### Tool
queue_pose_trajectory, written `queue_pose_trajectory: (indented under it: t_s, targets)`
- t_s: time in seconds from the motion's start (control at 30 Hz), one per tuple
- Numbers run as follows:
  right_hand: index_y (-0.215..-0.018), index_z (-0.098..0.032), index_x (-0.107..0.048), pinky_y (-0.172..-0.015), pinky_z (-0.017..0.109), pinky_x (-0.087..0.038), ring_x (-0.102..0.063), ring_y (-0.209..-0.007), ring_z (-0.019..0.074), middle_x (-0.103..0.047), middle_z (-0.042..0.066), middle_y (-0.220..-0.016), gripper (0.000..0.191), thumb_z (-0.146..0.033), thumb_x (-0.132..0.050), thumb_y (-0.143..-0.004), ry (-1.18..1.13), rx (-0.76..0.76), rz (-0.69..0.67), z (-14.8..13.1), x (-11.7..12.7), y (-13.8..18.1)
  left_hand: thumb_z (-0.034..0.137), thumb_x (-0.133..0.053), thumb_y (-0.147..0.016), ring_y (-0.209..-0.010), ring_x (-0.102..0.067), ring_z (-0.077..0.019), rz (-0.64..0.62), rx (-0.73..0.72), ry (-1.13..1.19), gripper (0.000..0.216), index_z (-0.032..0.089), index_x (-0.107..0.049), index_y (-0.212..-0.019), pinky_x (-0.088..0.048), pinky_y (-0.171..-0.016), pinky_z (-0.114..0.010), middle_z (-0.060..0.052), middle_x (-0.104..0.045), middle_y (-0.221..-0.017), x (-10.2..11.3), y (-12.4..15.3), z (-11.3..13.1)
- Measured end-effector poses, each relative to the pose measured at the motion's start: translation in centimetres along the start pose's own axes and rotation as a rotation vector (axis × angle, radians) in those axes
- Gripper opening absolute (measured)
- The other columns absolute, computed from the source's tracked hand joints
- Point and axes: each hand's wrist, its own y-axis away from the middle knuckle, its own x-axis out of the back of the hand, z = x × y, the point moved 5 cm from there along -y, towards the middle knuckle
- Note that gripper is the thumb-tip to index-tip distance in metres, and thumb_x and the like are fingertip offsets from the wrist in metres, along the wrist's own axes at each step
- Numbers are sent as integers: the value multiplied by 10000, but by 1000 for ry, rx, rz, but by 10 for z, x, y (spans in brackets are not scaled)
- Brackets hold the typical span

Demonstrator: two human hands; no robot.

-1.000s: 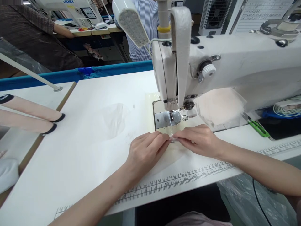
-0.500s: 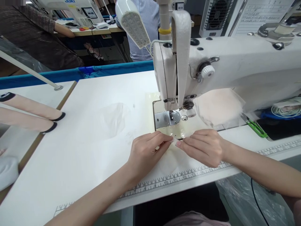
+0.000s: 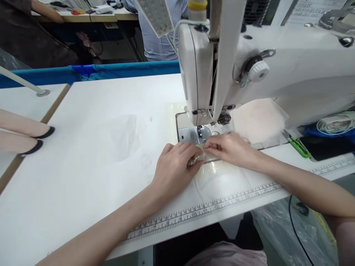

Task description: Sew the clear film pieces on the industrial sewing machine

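Observation:
A sheer, nearly see-through piece of fabric (image 3: 222, 183) lies on the white table (image 3: 97, 122) in front of the white sewing machine (image 3: 263, 70). My left hand (image 3: 174, 168) pinches the fabric's bunched edge just before the metal needle plate (image 3: 191, 133). My right hand (image 3: 231, 149) pinches the same edge from the right, its fingertips meeting the left hand's near the presser foot (image 3: 200, 130). Both hands have their fingers closed on the fabric.
A stack of pale pink fabric pieces (image 3: 257, 120) sits under the machine arm. Green snips (image 3: 299, 147) lie to the right. Two beige, black-tipped pieces (image 3: 24, 135) rest at the left. A printed ruler (image 3: 205, 210) runs along the table's front edge. People stand behind the blue rail (image 3: 91, 72).
Both hands have moved forward with the fabric edge, from the open table up to the needle plate. The view has shifted closer to the machine.

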Motion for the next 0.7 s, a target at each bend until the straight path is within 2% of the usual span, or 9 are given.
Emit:
queue_pose_trajectory:
  t_s: [0.1,0.2,0.27,0.4,0.47,0.53,0.6,0.7]
  targets:
    - [-851,-207,-661,-514,238,-278,-552,-590,76,-654,-36,-721,154,-231,-521,-911,129,8,57,1,-4,-5,265,-660,-847,-847,-609,-217,144,-126,-165,204,158,-637,-1019,-400,-708,-359,-55,-692,-946,2,2,4]
    - [-841,-202,-658,-500,242,-248,-562,-606,87,-660,-27,-726,191,-264,-504,-936,226,37,90,0,-6,-5,189,-649,-857,-895,-603,-216,245,-305,-315,128,199,-668,-983,-386,-762,-377,-14,-722,-1011,5,9,16]
    - [-855,-200,-663,-476,247,-220,-545,-581,91,-674,-15,-751,225,-280,-478,-955,359,74,130,0,-6,-4,130,-646,-852,-916,-607,-207,256,-369,-398,153,197,-677,-985,-375,-787,-386,14,-735,-1043,5,14,24]
    - [-869,-189,-680,-428,264,-173,-425,-466,71,-712,-14,-864,252,-105,-445,-903,723,249,291,-9,-5,6,189,-596,-909,-1006,-612,-210,171,-337,-426,222,161,-655,-1121,-368,-809,-402,4,-703,-1172,4,17,28]
    - [-857,-193,-697,-437,258,-234,-441,-496,66,-721,-39,-919,295,-53,-439,-882,767,370,421,-17,-2,14,211,-566,-932,-1049,-611,-211,136,-308,-397,251,162,-638,-1167,-365,-825,-410,6,-691,-1195,4,15,26]
    - [-874,-197,-716,-480,257,-298,-503,-581,75,-726,-46,-930,279,-91,-461,-912,755,406,499,-20,0,19,208,-548,-941,-1091,-605,-215,119,-281,-377,263,166,-630,-1187,-363,-837,-416,12,-685,-1204,4,11,21]
    - [-928,-181,-725,-523,277,-329,-563,-704,112,-728,-13,-938,245,-196,-482,-953,762,355,485,-18,-1,18,204,-532,-946,-1126,-595,-223,114,-261,-370,266,168,-629,-1192,-361,-845,-422,18,-677,-1214,2,7,17]
    - [-1022,-133,-715,-621,319,-372,-589,-910,187,-713,68,-1032,333,-323,-443,-991,782,259,364,-10,-7,12,204,-529,-945,-1158,-584,-233,106,-243,-373,271,163,-628,-1194,-363,-852,-425,12,-665,-1232,-1,5,12]
